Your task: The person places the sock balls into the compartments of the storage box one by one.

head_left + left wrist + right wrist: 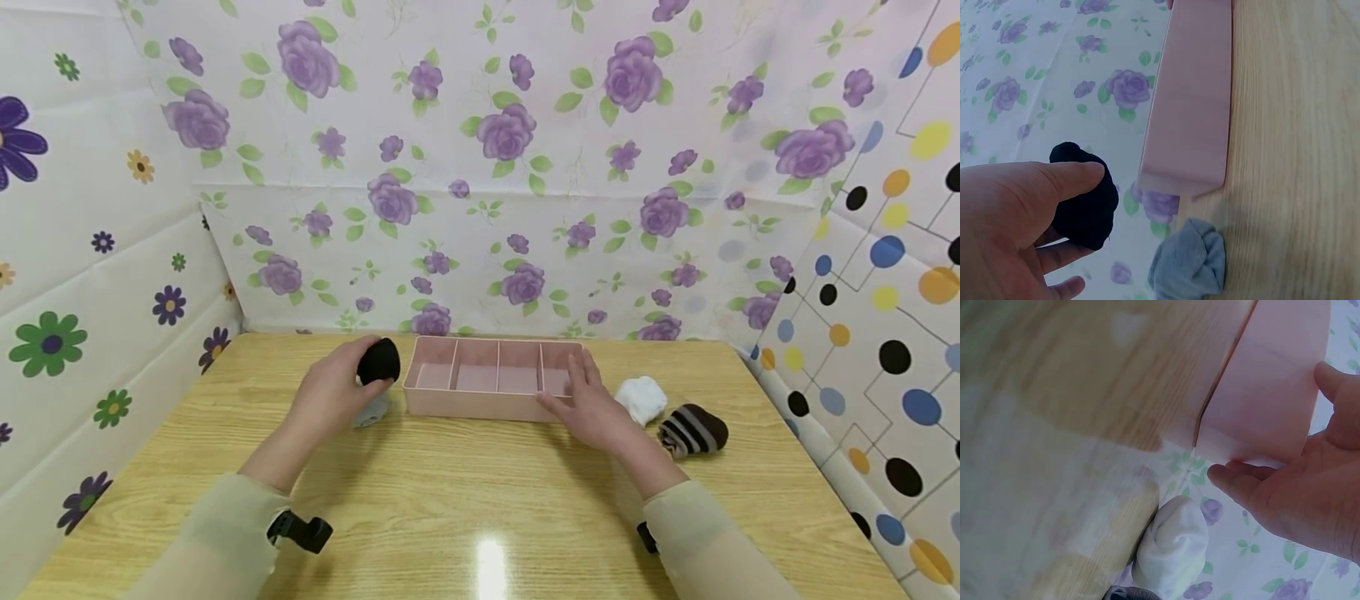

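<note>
My left hand [330, 390] pinches a balled black sock [379, 362] between thumb and fingers, held up by the left end of a pink divided box [450, 404]. Under that hand a balled grey-blue sock [1189, 261] lies on the table, partly hidden in the head view. At the box's opposite end is my right hand [592, 408], its thumb at the front rim and its fairly straight fingers [1235, 480] along the end wall. Several compartments in a row make up the box, and their visible floors are bare.
Right of the box lie a balled white sock [642, 400] and a brown-and-grey striped sock [693, 431], close to my right wrist. The wooden table [450, 492] ends at a flowered cloth [480, 250] behind, with patterned cloths on both sides.
</note>
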Available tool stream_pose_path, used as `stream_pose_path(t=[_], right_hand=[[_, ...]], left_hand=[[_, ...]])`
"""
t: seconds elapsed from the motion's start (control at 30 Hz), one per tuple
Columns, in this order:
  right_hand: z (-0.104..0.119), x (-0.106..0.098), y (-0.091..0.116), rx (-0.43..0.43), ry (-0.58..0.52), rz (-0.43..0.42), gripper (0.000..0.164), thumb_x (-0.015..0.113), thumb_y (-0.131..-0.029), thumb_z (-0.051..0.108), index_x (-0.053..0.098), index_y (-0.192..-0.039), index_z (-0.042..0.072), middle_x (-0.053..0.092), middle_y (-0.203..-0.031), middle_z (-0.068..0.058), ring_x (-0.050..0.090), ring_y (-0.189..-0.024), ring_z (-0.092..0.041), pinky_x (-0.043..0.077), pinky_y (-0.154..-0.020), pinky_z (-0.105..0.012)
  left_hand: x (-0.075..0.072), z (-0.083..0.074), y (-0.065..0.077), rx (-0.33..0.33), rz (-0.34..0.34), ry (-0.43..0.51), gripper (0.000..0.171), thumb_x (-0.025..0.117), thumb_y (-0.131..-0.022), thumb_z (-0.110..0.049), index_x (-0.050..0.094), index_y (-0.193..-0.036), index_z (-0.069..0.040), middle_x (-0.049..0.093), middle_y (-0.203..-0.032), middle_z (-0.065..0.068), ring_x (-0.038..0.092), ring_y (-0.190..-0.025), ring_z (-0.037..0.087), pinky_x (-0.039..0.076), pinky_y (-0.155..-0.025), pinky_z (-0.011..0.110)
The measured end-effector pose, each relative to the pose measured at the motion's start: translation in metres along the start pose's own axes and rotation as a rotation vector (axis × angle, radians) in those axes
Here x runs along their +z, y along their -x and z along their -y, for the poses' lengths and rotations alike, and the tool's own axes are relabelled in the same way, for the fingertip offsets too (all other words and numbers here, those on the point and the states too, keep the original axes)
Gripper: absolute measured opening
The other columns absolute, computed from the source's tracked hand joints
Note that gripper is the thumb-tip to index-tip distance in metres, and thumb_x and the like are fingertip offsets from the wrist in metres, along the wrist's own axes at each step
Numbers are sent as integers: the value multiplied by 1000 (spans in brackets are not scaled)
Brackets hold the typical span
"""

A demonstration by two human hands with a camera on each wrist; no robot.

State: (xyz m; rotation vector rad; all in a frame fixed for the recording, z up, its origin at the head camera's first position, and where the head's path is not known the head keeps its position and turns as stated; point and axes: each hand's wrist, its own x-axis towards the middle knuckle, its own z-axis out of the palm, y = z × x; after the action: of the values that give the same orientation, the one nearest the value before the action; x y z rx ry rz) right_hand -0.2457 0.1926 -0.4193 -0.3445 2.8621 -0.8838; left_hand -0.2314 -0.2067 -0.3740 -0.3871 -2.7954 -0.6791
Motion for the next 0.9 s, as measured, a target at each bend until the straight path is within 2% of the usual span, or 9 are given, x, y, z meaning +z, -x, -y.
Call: stream_pose_path(t=[0.1, 0.2, 0.33, 0.6, 0.8, 0.9], right_hand=[[0, 0, 0, -1, 1, -1, 104, 55, -113, 60, -3, -175, 0, -22, -181, -20, 39, -153, -55, 57, -91, -56], [1, 0, 0, 8, -10, 6, 104, 55, -113, 61, -4, -176, 2, -24, -181, -18, 46, -149, -55, 58, -80, -50], [0, 0, 0, 22, -22, 12, 105, 55, -113, 62, -5, -176, 5, -25, -181, -15, 49, -147, -54, 56, -73, -45], [-3, 1, -2, 22, -23, 11, 105, 55, -112, 63, -5, -176, 5, -26, -181, -15, 46, -149, -55, 58, -79, -49], [-3, 1, -2, 20, -21, 15, 104, 54, -113, 61, -6, -177, 5, -27, -180, -16, 51, -145, -55, 56, -72, -44], [-1, 0, -1, 23, -22, 19, 103, 54, -113, 61, -6, -177, 6, -27, -180, -14, 51, -145, -54, 56, -72, -44]], left_hand=[[4, -5, -6, 10, -7, 16, 67, 84, -102, -20, 54, -159, 0, 65, -146, 26, 64, -130, 49, 53, -103, 68], [9, -10, -12, 20, -8, 20, 69, 84, -101, -20, 53, -160, 0, 64, -148, 26, 64, -132, 48, 53, -103, 66], [15, -16, -22, 48, -12, 27, 71, 85, -101, -19, 52, -161, -1, 63, -150, 24, 64, -131, 46, 54, -104, 64], [28, -25, -39, 75, 25, 50, 73, 87, -99, -20, 53, -162, -6, 64, -151, 22, 63, -134, 44, 53, -107, 62], [42, -26, -50, 74, 77, 70, 73, 84, -102, -19, 51, -164, -3, 58, -158, 25, 56, -142, 47, 47, -114, 64], [49, -25, -54, 84, 86, 59, 71, 85, -101, -18, 52, -162, -1, 60, -155, 25, 58, -141, 48, 47, -114, 64]])
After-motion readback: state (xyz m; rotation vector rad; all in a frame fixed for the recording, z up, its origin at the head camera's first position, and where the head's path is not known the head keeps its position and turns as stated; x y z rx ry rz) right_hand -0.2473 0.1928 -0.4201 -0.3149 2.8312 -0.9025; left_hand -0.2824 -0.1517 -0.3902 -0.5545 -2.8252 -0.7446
